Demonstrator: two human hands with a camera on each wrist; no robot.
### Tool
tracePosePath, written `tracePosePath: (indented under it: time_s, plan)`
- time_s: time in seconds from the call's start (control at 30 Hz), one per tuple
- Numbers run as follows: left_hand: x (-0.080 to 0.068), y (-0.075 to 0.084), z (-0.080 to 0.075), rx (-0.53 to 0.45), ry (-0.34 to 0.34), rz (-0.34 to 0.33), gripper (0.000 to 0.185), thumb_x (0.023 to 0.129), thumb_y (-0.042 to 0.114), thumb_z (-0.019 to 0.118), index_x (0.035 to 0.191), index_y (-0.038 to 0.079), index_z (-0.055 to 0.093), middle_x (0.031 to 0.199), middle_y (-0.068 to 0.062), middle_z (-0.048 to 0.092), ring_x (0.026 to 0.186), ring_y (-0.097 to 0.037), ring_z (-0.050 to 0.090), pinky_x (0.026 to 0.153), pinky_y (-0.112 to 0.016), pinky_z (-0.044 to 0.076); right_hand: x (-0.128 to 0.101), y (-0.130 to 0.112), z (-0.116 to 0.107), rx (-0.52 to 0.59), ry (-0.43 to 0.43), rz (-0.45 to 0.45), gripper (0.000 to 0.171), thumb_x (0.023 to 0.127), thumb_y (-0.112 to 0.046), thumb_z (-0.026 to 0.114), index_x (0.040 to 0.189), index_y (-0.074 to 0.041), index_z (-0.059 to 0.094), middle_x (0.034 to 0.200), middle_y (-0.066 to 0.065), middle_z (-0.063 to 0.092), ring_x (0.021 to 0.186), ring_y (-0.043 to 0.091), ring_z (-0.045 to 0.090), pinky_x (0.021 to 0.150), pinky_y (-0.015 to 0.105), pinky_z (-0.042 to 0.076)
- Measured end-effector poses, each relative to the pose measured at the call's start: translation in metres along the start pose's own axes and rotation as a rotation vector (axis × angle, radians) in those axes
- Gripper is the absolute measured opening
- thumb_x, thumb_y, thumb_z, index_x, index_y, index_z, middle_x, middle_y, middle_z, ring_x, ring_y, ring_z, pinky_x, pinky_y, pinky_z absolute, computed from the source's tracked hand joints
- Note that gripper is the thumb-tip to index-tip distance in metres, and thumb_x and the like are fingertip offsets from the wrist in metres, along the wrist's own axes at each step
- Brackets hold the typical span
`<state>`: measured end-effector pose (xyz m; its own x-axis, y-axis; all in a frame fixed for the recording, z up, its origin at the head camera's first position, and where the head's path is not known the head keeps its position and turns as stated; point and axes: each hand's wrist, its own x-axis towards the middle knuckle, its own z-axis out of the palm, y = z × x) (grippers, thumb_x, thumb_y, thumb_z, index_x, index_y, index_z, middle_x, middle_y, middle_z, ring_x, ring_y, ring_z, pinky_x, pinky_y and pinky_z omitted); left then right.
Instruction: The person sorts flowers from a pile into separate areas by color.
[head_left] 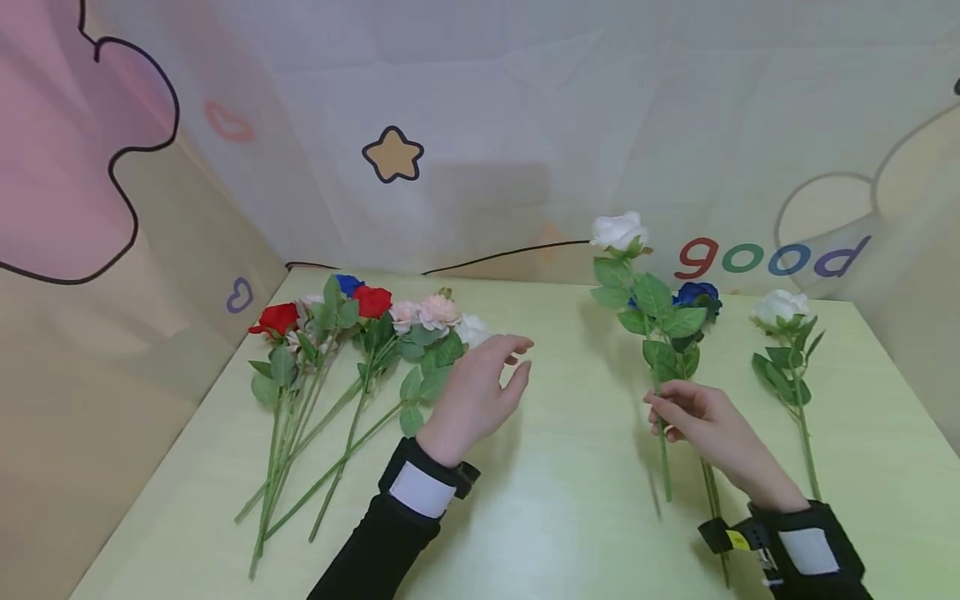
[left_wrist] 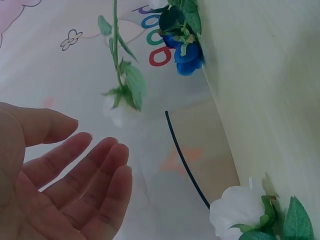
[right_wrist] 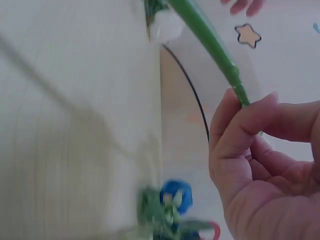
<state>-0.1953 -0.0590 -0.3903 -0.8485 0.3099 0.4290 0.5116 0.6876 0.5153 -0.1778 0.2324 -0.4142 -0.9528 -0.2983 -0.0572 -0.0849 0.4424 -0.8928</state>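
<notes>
My right hand (head_left: 708, 429) pinches the green stem of a white artificial rose (head_left: 619, 231) between thumb and fingers. The rose is held above the table, bloom away from me; in the right wrist view its stem (right_wrist: 212, 42) runs up from the fingertips. Behind it lies a blue rose (head_left: 697, 296), its stem passing beneath my right wrist. My left hand (head_left: 480, 396) hovers with relaxed fingers and holds nothing. It is nearest to another white rose (head_left: 472, 330) at the right side of the left-hand flowers, which it partly covers.
On the left of the table (head_left: 570, 500) lie crossed stems with red roses (head_left: 372, 302), pale pink roses (head_left: 438, 312) and a blue rose (head_left: 349, 285). A white rose (head_left: 780, 308) lies at the far right. A printed cloth backdrop (head_left: 480, 108) stands behind the table.
</notes>
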Motion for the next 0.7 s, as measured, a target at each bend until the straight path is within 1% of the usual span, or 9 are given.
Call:
tracePosePath:
  time_s: [0.17,0.33,0.4,0.57,0.63,0.7]
  plan:
    - [-0.001,0.002,0.001,0.018,-0.028,0.020,0.027,0.092,0.017,0.055,0.118,0.011,0.061,0.111,-0.003,0.066,0.094,-0.015,0.064,0.075,-0.028,0.051,-0.016,0.019,-0.034,-0.120,0.068,0.014,0.035,0.099,-0.027,0.045,0.111,0.005,0.054,0.084,0.006,0.063,0.072,0.013,0.060,0.063,0.027,0.053]
    - [-0.002,0.001,0.002,0.026,-0.027,0.034,0.027,0.092,0.017,0.056,0.117,0.012,0.061,0.111,-0.002,0.066,0.094,-0.016,0.065,0.074,-0.028,0.051,-0.032,0.033,-0.067,-0.226,0.130,0.071,0.040,0.099,-0.029,0.044,0.118,0.005,0.052,0.084,0.001,0.064,0.074,0.009,0.062,0.064,0.025,0.054]
    - [-0.003,0.001,0.002,0.028,-0.025,0.035,0.026,0.092,0.017,0.056,0.117,0.012,0.061,0.111,-0.002,0.066,0.093,-0.015,0.065,0.074,-0.028,0.051,-0.038,0.038,-0.078,-0.304,0.172,0.091,0.040,0.099,-0.030,0.043,0.117,0.005,0.053,0.082,0.001,0.065,0.071,0.006,0.061,0.061,0.025,0.053]
    - [-0.004,0.000,0.003,0.026,-0.028,0.030,0.025,0.092,0.017,0.056,0.116,0.012,0.062,0.110,-0.002,0.066,0.093,-0.014,0.064,0.074,-0.027,0.051,-0.050,0.048,-0.099,-0.525,0.273,0.123,0.038,0.099,-0.028,0.044,0.107,0.006,0.058,0.079,0.009,0.067,0.058,0.000,0.056,0.050,0.024,0.047]
    - [-0.005,0.000,0.003,0.027,-0.030,0.026,0.025,0.092,0.017,0.056,0.115,0.012,0.062,0.110,-0.002,0.066,0.093,-0.014,0.063,0.074,-0.027,0.050,-0.053,0.053,-0.104,-0.570,0.289,0.129,0.038,0.099,-0.027,0.045,0.105,0.008,0.059,0.078,0.011,0.067,0.055,-0.001,0.054,0.048,0.023,0.045]
    - [-0.005,-0.001,0.003,0.029,-0.032,0.021,0.024,0.092,0.018,0.056,0.115,0.012,0.063,0.110,-0.002,0.066,0.093,-0.014,0.063,0.074,-0.027,0.050,-0.055,0.057,-0.107,-0.578,0.279,0.144,0.039,0.098,-0.026,0.045,0.105,0.010,0.058,0.079,0.012,0.067,0.054,-0.002,0.053,0.048,0.023,0.045]
